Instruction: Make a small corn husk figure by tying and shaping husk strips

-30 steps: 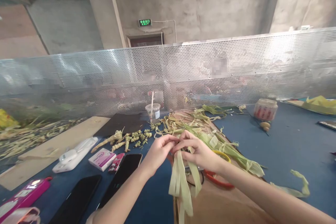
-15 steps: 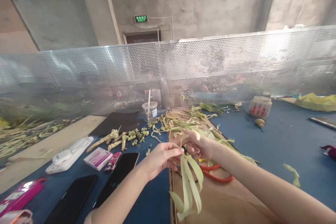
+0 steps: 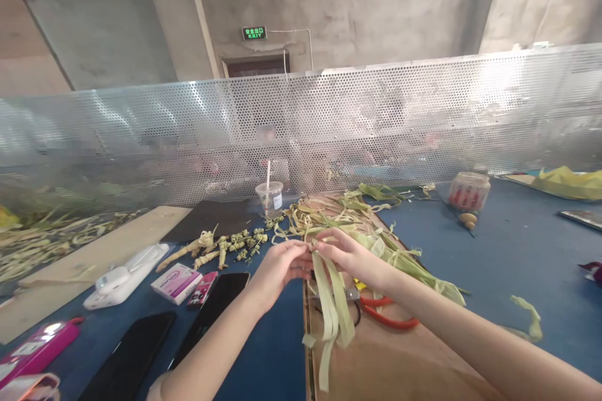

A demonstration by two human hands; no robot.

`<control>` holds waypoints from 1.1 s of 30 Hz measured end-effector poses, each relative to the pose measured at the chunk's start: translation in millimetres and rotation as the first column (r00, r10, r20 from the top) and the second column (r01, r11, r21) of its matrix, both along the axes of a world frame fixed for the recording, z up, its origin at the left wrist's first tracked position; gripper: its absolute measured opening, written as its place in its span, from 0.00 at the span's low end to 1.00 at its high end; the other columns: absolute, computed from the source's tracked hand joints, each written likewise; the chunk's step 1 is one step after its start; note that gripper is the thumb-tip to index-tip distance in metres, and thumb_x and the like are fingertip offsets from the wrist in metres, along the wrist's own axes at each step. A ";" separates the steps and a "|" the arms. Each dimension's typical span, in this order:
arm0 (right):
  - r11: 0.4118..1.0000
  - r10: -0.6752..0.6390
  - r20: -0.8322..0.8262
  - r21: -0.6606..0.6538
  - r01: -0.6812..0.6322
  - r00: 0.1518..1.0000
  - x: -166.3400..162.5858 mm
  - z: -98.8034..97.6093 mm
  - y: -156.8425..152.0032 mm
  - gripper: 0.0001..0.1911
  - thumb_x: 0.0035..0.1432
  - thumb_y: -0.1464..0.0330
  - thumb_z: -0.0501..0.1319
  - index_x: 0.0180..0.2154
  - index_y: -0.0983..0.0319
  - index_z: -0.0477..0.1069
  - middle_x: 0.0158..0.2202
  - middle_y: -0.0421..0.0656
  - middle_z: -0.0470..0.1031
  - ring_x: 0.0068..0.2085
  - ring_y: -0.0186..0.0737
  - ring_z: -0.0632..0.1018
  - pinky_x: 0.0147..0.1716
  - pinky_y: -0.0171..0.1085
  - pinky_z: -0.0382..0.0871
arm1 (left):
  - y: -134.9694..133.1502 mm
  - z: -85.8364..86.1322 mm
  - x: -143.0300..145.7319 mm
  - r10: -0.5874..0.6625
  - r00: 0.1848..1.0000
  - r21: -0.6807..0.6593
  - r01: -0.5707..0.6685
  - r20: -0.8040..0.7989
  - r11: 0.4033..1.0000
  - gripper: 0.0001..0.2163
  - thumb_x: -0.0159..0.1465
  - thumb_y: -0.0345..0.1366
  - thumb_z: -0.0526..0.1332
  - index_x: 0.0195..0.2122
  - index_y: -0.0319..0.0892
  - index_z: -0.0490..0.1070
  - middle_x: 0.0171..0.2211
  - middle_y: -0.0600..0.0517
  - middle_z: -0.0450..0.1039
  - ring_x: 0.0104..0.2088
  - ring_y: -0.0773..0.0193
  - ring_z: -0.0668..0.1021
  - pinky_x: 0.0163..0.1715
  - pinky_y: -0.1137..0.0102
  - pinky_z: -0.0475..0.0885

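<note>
My left hand [image 3: 277, 266] and my right hand [image 3: 345, 254] meet above the front of a brown board [image 3: 399, 363]. Between the fingertips of both hands hangs a bunch of pale green leaf strips [image 3: 332, 310], loose ends dangling toward the board. Just behind the hands lies a heap of green and yellow leaf strips [image 3: 357, 222]. Under my right wrist lie red-handled scissors [image 3: 388, 316]. A row of small woven leaf pieces [image 3: 226, 245] sits to the left of my left hand on the blue table [image 3: 517, 250].
Two black phones [image 3: 216, 310] [image 3: 129, 357], a pink box [image 3: 176, 282], a white device [image 3: 125, 276] and a pink case [image 3: 35, 351] lie at the left. A plastic cup with a straw [image 3: 269, 195] and a jar [image 3: 468, 190] stand before the perforated metal screen [image 3: 301, 131].
My hands came back together at the top of the strips after my right hand had lifted away, and the bunch now hangs straighter.
</note>
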State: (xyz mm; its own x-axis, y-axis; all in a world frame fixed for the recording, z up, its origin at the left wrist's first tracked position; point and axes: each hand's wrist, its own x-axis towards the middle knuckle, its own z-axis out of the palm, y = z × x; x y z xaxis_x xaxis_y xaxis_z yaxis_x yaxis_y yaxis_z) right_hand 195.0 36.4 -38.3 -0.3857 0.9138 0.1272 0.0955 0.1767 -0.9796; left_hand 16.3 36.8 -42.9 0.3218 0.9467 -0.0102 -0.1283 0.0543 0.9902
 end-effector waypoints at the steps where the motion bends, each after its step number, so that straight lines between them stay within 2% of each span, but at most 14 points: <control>1: 1.000 0.019 0.023 0.017 -0.019 1.000 1.2 1.1 -1.5 0.19 0.55 0.57 0.59 0.46 0.58 0.63 0.34 0.41 0.73 0.31 0.34 0.75 0.28 0.33 0.70 | 0.7 0.8 -2.0 -0.011 1.000 0.033 0.012 -0.023 0.999 0.07 0.57 0.36 0.60 0.34 0.38 0.71 0.28 0.49 0.74 0.29 0.65 0.75 0.29 0.72 0.68; 3: 0.997 0.075 0.031 0.026 -0.076 0.997 4.3 1.3 -1.2 0.22 0.56 0.59 0.59 0.51 0.56 0.60 0.36 0.41 0.72 0.31 0.34 0.75 0.28 0.33 0.70 | 1.1 3.2 -5.5 -0.040 0.995 0.105 0.049 -0.090 0.993 0.09 0.56 0.33 0.61 0.38 0.38 0.71 0.32 0.48 0.74 0.31 0.66 0.75 0.30 0.72 0.67; 6: 0.988 0.154 -0.012 0.028 -0.153 0.988 7.9 -0.9 4.0 0.22 0.58 0.61 0.58 0.53 0.56 0.58 0.34 0.40 0.71 0.27 0.33 0.75 0.28 0.36 0.72 | -0.1 6.8 -7.8 -0.054 0.980 0.194 0.092 -0.191 0.977 0.13 0.55 0.32 0.62 0.42 0.40 0.69 0.37 0.48 0.74 0.34 0.65 0.74 0.31 0.72 0.67; 11: 0.985 0.144 0.019 0.098 -0.145 0.989 8.3 -1.6 7.7 0.19 0.60 0.63 0.55 0.53 0.57 0.60 0.26 0.37 0.71 0.22 0.30 0.73 0.23 0.33 0.71 | -0.9 4.7 -4.0 -0.005 0.967 0.301 0.084 -0.253 0.950 0.17 0.53 0.34 0.64 0.44 0.41 0.67 0.39 0.49 0.71 0.35 0.65 0.73 0.38 0.69 0.68; 15: 0.985 0.093 0.054 0.140 -0.099 0.994 6.7 0.9 4.4 0.18 0.60 0.63 0.55 0.51 0.58 0.62 0.29 0.38 0.72 0.21 0.28 0.71 0.19 0.30 0.69 | -0.1 0.4 -1.3 0.059 0.937 0.374 0.079 -0.344 0.924 0.20 0.51 0.36 0.66 0.45 0.42 0.66 0.43 0.48 0.70 0.35 0.64 0.72 0.36 0.69 0.67; 18: 0.984 0.119 0.040 0.128 -0.123 0.992 5.3 1.8 3.0 0.18 0.60 0.64 0.54 0.52 0.57 0.61 0.31 0.39 0.72 0.23 0.30 0.74 0.21 0.32 0.72 | -0.4 -2.3 -0.1 0.086 0.910 0.401 0.093 -0.405 0.911 0.22 0.51 0.36 0.65 0.48 0.44 0.66 0.46 0.47 0.69 0.35 0.64 0.72 0.32 0.70 0.66; 22: 0.979 0.155 0.009 0.131 -0.155 0.988 4.2 1.4 2.9 0.17 0.60 0.64 0.54 0.52 0.56 0.61 0.33 0.40 0.74 0.25 0.32 0.76 0.22 0.33 0.74 | -2.1 -5.7 2.8 0.122 0.905 0.442 0.078 -0.407 0.893 0.22 0.52 0.34 0.64 0.50 0.45 0.65 0.50 0.45 0.68 0.33 0.64 0.72 0.29 0.71 0.65; 27: 0.977 0.189 -0.009 0.103 -0.187 0.982 5.6 1.6 4.6 0.19 0.60 0.63 0.53 0.53 0.58 0.60 0.26 0.38 0.73 0.22 0.32 0.75 0.22 0.34 0.74 | -4.2 -3.2 3.9 0.063 0.926 0.399 0.098 -0.372 0.912 0.24 0.54 0.40 0.63 0.52 0.44 0.64 0.51 0.44 0.67 0.38 0.61 0.72 0.33 0.70 0.67; 31: 0.986 0.146 -0.011 0.085 -0.144 0.989 7.6 2.9 5.6 0.20 0.59 0.63 0.55 0.53 0.57 0.60 0.32 0.40 0.73 0.21 0.29 0.73 0.16 0.29 0.69 | -2.6 -0.8 1.6 0.011 0.952 0.346 0.101 -0.307 0.933 0.23 0.59 0.48 0.58 0.52 0.42 0.64 0.48 0.43 0.69 0.37 0.61 0.73 0.33 0.69 0.67; 33: 0.987 0.095 0.023 0.128 -0.097 0.995 7.3 4.2 4.7 0.20 0.57 0.64 0.57 0.52 0.56 0.62 0.33 0.40 0.72 0.21 0.27 0.70 0.14 0.26 0.64 | 0.3 -2.2 0.0 0.012 0.951 0.339 0.098 -0.308 0.936 0.25 0.59 0.51 0.55 0.53 0.41 0.64 0.45 0.43 0.71 0.34 0.61 0.73 0.30 0.70 0.66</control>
